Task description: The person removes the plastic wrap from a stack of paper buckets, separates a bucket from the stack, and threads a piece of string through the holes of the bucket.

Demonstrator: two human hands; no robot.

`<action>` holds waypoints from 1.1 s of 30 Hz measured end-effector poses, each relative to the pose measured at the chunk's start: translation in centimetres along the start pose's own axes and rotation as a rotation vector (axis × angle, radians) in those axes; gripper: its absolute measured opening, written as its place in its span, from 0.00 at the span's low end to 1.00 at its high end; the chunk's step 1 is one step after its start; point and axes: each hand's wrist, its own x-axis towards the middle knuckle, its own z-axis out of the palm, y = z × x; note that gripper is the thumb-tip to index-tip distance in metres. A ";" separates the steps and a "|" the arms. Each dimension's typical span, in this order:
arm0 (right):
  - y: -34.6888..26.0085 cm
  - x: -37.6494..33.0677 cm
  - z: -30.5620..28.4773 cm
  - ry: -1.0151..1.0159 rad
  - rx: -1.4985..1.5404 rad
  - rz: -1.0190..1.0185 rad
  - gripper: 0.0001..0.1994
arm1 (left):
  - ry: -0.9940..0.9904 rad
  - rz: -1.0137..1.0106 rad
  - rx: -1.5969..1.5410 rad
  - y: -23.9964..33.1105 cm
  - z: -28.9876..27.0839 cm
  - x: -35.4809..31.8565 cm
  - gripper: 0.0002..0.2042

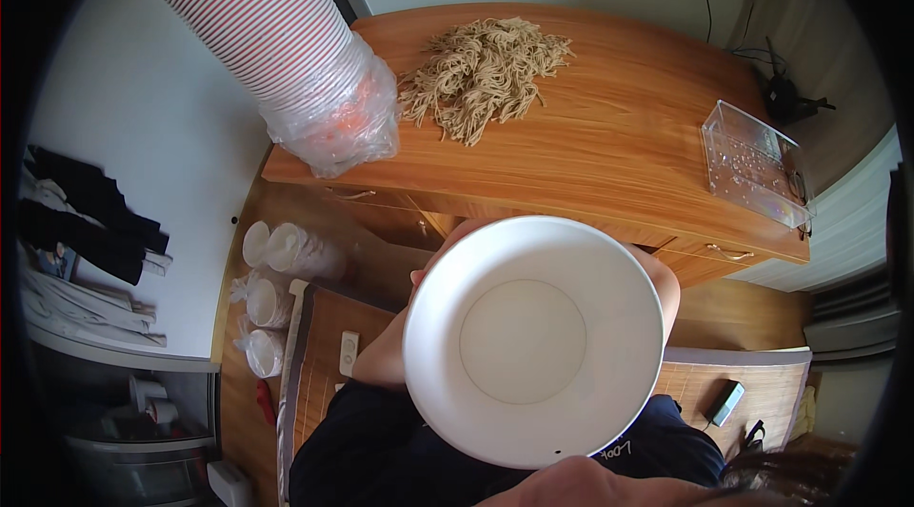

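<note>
A large round white tub fills the space over my lap, its wide mouth turned up toward me. It looks bare inside, with a ring marking its flat base and a small dark speck near the lower rim. Of my left hand, only a fingertip shows past the tub's left side; the hand seems to grip the tub from outside, the rest being hidden behind it. My right hand does not show; the tub covers where it could be. Bare skin shows along both sides of the tub.
A heap of beige cords lies on the wooden desk. A tall stack of nested tubs, partly bagged, leans at the left. A clear plastic box sits at the right. Bagged white containers stand on the floor.
</note>
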 end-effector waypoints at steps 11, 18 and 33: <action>0.6 2.2 -0.1 -0.032 -0.057 -0.094 0.64 | -0.032 0.052 -0.046 -2.6 1.0 0.7 0.46; 3.1 2.9 7.7 -0.046 -0.093 -0.158 0.64 | -0.057 0.080 -0.073 -2.9 0.6 0.7 0.45; 3.2 8.5 2.9 -0.090 -0.192 -0.288 0.64 | -0.028 0.085 -0.160 -5.2 2.3 3.5 0.43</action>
